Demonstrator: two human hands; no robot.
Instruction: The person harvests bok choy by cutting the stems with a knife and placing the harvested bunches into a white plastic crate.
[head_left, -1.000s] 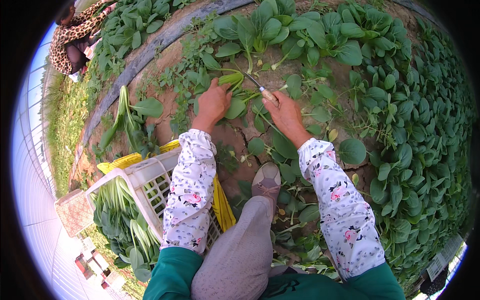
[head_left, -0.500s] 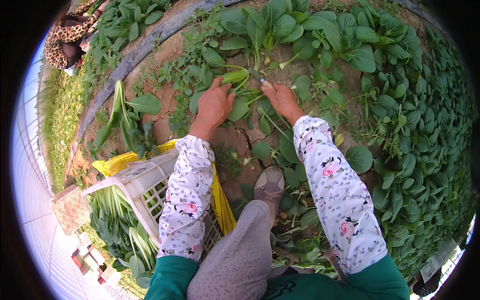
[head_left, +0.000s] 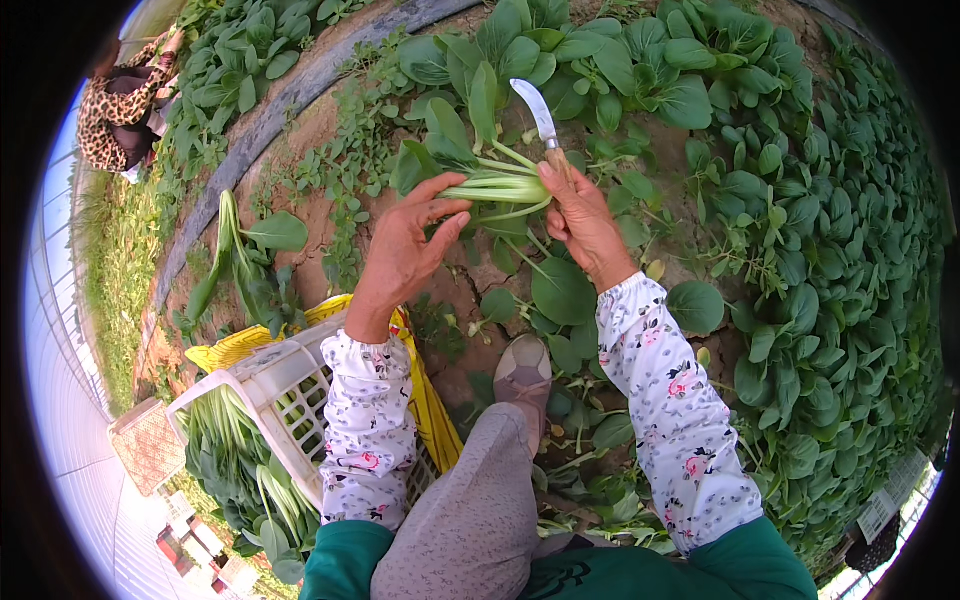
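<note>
A pale-stalked bok choy [head_left: 500,188] is lifted off the soil between my hands, its green leaves pointing up and left. My left hand [head_left: 400,240] is beside the stalks, fingers stretched along them and the thumb apart below. In my right hand [head_left: 583,222] is a small knife [head_left: 540,115] with a curved silvery blade and a wooden handle, blade upward. The right thumb and fingers also meet the root end of the bok choy; how firmly they grip it is hidden.
Left of my knee stands a white plastic crate [head_left: 262,385] holding bok choy, with yellow sheeting [head_left: 432,400] beside it. Cut bok choy [head_left: 235,250] lies left on the soil. Dense plants [head_left: 830,290] grow at right. A person in leopard print [head_left: 115,115] works far left.
The bok choy has come up from the ground and turned, root end right. My right hand has raised the knife, its blade now pointing up. My left fingers have spread and shifted slightly left.
</note>
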